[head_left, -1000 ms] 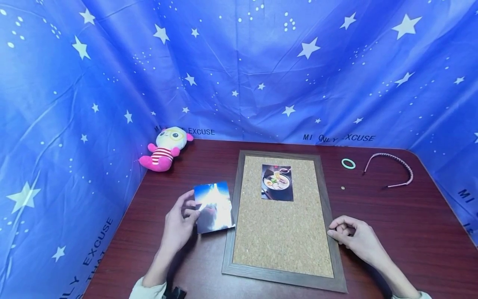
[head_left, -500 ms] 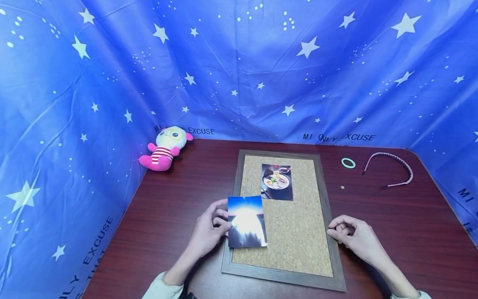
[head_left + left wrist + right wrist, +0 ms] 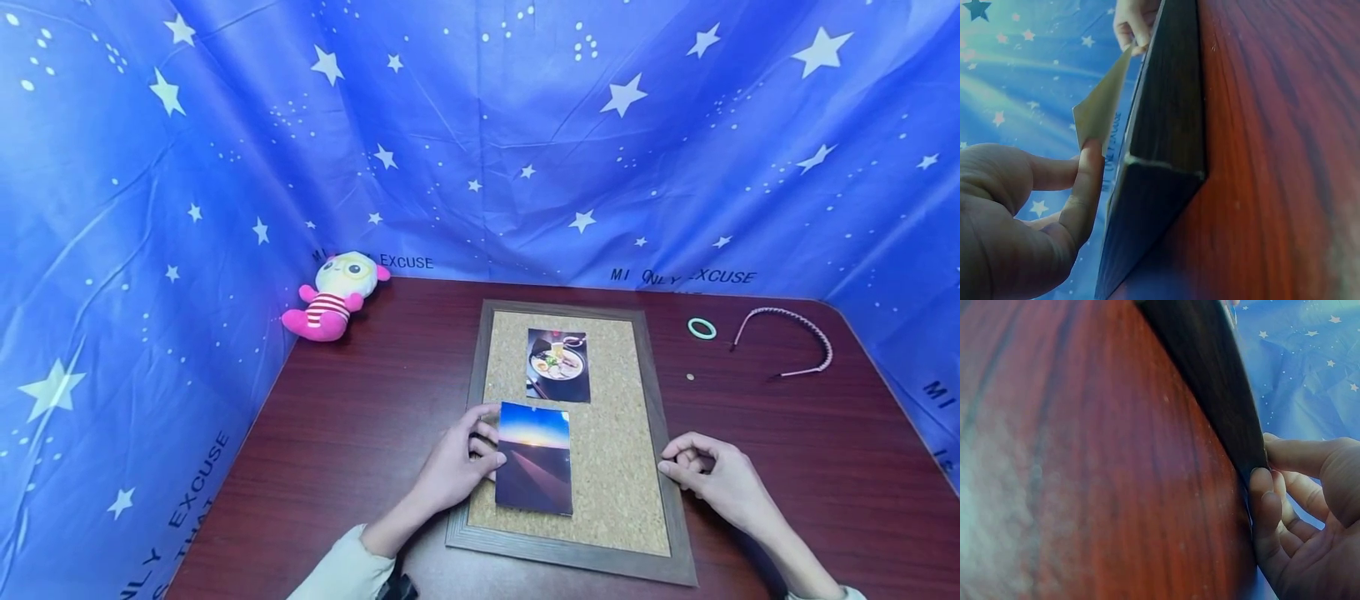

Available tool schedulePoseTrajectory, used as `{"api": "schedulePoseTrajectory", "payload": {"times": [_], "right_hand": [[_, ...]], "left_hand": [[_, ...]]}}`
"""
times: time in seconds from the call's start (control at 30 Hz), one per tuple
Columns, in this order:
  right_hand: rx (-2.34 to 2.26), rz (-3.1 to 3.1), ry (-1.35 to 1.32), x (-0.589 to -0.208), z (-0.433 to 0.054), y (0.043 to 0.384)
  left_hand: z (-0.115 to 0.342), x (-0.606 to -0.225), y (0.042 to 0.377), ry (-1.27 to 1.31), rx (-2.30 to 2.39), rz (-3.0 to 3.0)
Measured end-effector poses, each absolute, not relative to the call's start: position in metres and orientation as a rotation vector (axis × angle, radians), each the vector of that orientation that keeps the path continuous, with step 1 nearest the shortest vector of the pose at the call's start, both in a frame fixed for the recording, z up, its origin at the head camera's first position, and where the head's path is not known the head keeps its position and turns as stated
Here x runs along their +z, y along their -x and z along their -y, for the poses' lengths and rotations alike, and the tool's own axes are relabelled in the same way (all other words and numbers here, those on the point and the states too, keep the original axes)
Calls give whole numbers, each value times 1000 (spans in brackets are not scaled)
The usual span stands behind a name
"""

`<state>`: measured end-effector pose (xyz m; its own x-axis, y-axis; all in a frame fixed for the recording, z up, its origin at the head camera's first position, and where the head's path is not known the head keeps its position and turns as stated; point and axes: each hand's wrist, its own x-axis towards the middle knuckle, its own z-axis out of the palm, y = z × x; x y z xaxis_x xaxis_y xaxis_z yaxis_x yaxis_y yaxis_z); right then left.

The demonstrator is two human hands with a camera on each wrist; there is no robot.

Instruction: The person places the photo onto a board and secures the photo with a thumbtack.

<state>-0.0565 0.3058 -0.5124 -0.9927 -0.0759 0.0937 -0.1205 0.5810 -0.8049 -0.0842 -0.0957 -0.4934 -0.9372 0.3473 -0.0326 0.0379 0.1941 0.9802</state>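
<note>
In the head view my left hand (image 3: 457, 467) pinches the left edge of a sunset road photo (image 3: 534, 467), held over the lower half of a framed cork board (image 3: 615, 467). The left wrist view shows the photo's pale back (image 3: 1102, 115) tilted above the board's dark side, apart from it at the near end. My right hand (image 3: 712, 479) grips the board's right edge; in the right wrist view, thumb and finger pinch the dark frame (image 3: 1216, 381). Higher on the board lies a photo of a ramen bowl (image 3: 558, 367), with a small red spot at its top.
A pink and white plush toy (image 3: 333, 296) sits at the table's back left. On the right lie a mint green ring (image 3: 701, 320), a braided headband (image 3: 813, 325) and a tiny round piece (image 3: 690, 377). Blue star-printed cloth (image 3: 480, 125) encloses the table.
My left hand has carried the sunset photo rightward from beside the board to over its lower middle. The glare on the photo has gone. My right hand has stayed at the frame.
</note>
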Motion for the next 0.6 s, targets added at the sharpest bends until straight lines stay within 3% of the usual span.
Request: {"api": "schedulePoseTrajectory", "payload": {"times": [0.6], "right_hand": [[1385, 2771, -156, -513, -307, 57]], "left_hand": [[65, -494, 99, -406, 1720, -2169]]}}
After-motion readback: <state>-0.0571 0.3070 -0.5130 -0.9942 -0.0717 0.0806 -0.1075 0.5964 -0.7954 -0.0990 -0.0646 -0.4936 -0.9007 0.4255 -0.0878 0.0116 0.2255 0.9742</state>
